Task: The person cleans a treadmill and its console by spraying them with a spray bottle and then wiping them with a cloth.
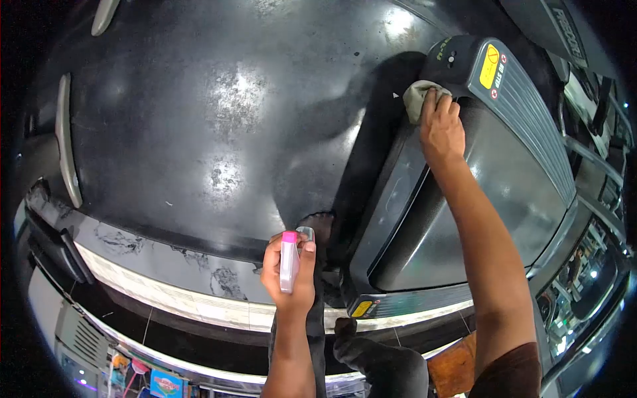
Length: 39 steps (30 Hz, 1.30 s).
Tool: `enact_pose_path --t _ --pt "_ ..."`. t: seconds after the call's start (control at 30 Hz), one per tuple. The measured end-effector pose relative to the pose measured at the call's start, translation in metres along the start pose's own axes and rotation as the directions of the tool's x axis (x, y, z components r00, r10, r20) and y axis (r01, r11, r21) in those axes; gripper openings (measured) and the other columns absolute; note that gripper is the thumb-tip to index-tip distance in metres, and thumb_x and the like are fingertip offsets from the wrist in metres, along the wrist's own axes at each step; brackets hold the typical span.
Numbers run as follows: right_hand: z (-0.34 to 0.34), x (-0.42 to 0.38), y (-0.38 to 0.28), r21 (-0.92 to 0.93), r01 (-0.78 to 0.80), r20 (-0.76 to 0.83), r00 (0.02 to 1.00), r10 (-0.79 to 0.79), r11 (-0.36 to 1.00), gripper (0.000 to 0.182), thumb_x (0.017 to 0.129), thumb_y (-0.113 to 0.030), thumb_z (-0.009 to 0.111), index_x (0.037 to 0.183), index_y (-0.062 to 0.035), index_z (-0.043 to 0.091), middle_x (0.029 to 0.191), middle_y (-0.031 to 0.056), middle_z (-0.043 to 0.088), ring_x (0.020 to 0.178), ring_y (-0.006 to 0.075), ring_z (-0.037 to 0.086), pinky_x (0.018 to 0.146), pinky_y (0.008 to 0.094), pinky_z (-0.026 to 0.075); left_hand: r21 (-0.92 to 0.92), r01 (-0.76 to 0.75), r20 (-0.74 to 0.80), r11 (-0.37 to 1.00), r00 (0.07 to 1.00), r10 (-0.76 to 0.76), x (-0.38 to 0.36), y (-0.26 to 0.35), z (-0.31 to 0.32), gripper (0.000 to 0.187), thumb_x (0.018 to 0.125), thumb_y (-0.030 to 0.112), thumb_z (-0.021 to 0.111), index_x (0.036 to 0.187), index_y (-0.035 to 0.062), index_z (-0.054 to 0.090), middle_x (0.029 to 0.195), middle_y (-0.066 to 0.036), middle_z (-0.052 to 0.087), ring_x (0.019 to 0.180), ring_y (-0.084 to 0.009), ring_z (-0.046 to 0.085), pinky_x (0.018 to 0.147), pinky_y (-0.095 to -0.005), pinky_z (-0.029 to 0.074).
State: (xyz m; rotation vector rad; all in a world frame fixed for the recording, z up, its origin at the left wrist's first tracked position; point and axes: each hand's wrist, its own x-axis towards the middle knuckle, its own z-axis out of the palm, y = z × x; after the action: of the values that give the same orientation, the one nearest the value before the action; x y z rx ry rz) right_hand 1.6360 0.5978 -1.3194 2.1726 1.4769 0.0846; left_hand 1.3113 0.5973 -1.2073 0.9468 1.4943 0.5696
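Note:
My right hand [442, 132] is closed on a pale, crumpled cloth [414, 101]. It presses the cloth against the dark end corner of a treadmill [511, 192], close to a yellow warning label [489, 67]. My left hand [304, 284] is wrapped round a small clear spray bottle [287, 268] with a pink top, held above the floor beside the machine. Part of the bottle is hidden by the fingers.
Dark, scuffed flooring [239, 119] stretches out on the left, with a marble-patterned strip [166, 259] along its near edge. Grey handle-like bars [66, 139] stand at the far left. Another machine marked Precor [564, 30] is at the upper right. My legs [385, 361] are below.

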Motion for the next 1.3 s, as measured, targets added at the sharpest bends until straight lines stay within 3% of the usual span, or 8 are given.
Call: enact_pose_path --t 0.23,0.33,0.53,0.7,0.8,1.0,1.13,1.3 --pt "0.007 -0.013 -0.02 -0.167 -0.067 0.024 0.997 0.072 0.984 0.015 0.093 -0.017 0.051 0.093 -0.0045 0.059 0.082 0.0078 0.059 0.066 0.0168 0.065 0.05 0.028 0.055 0.049 -0.017 0.003 0.999 1.0 0.017 0.011 -0.005 -0.01 0.022 0.088 0.01 0.074 0.106 0.0016 0.063 0.099 -0.004 0.067 0.092 -0.011 0.06 0.085 -0.0271 0.048" --pt "0.0 -0.07 -0.053 -0.042 -0.042 0.106 0.993 0.046 0.998 0.009 0.092 -0.015 0.052 0.089 -0.0076 0.057 0.081 0.0062 0.058 0.067 0.0165 0.065 0.05 0.0281 0.056 0.094 0.005 -0.015 0.996 1.0 -0.004 0.01 -0.002 -0.011 0.02 0.088 0.008 0.074 0.104 0.0017 0.063 0.099 -0.004 0.067 0.09 -0.0104 0.06 0.083 -0.0263 0.048" --pt "-0.03 -0.217 -0.098 0.287 0.064 0.421 0.888 -0.186 0.956 0.025 0.087 -0.016 0.059 0.109 -0.0055 0.057 0.103 0.0139 0.056 0.084 0.0289 0.066 0.063 0.0335 0.059 0.068 -0.034 0.022 0.997 0.999 0.032 0.005 -0.002 -0.009 0.019 0.088 0.003 0.073 0.103 0.0008 0.061 0.103 -0.006 0.066 0.089 -0.0108 0.061 0.082 -0.0256 0.048" --pt "-0.051 -0.174 -0.073 0.437 -0.01 0.575 0.772 -0.271 0.9 0.036 0.084 -0.013 0.061 0.117 -0.0039 0.055 0.11 0.0173 0.055 0.092 0.0303 0.064 0.07 0.0396 0.059 0.109 -0.064 0.024 0.992 0.998 0.062 -0.006 -0.011 -0.015 0.017 0.088 0.002 0.071 0.102 0.0008 0.061 0.104 -0.007 0.065 0.089 -0.0102 0.06 0.08 -0.0252 0.048" --pt "-0.035 -0.078 -0.018 0.399 0.06 -0.043 0.998 -0.047 0.915 0.041 0.088 -0.012 0.054 0.128 -0.0022 0.049 0.113 0.0194 0.055 0.096 0.0369 0.062 0.071 0.0445 0.059 0.159 -0.022 -0.055 0.987 0.998 0.031 -0.008 -0.012 -0.017 0.018 0.089 0.006 0.071 0.104 0.0022 0.062 0.093 -0.003 0.065 0.081 -0.0085 0.058 0.076 -0.0247 0.049" --pt "-0.023 0.015 0.011 0.253 -0.186 0.234 0.964 0.127 0.949 0.025 0.096 -0.016 0.047 0.118 -0.0034 0.052 0.11 0.0175 0.059 0.097 0.0359 0.068 0.073 0.0448 0.06 0.281 -0.133 -0.086 0.95 0.983 0.163 -0.015 -0.018 -0.019 0.018 0.089 0.008 0.071 0.103 0.0015 0.063 0.09 -0.002 0.065 0.079 -0.0087 0.058 0.074 -0.025 0.049" --pt "-0.001 -0.052 -0.028 0.184 -0.041 0.156 0.988 0.012 0.982 0.026 0.094 -0.016 0.049 0.116 -0.0031 0.056 0.102 0.0162 0.061 0.078 0.0291 0.071 0.061 0.0371 0.06 0.268 -0.148 -0.08 0.952 0.981 0.175 -0.02 -0.009 -0.018 0.02 0.089 0.009 0.071 0.105 0.0004 0.063 0.093 -0.004 0.066 0.08 -0.01 0.059 0.075 -0.0273 0.05" --pt "-0.023 -0.229 -0.093 0.343 0.061 0.407 0.889 -0.207 0.937 0.025 0.094 -0.016 0.049 0.114 -0.0044 0.059 0.106 0.0197 0.059 0.083 0.0303 0.066 0.062 0.0395 0.059 0.259 -0.12 -0.078 0.958 0.986 0.144 -0.028 -0.009 -0.019 0.018 0.088 0.009 0.071 0.103 0.0012 0.063 0.089 -0.003 0.066 0.078 -0.0097 0.058 0.073 -0.0262 0.049"
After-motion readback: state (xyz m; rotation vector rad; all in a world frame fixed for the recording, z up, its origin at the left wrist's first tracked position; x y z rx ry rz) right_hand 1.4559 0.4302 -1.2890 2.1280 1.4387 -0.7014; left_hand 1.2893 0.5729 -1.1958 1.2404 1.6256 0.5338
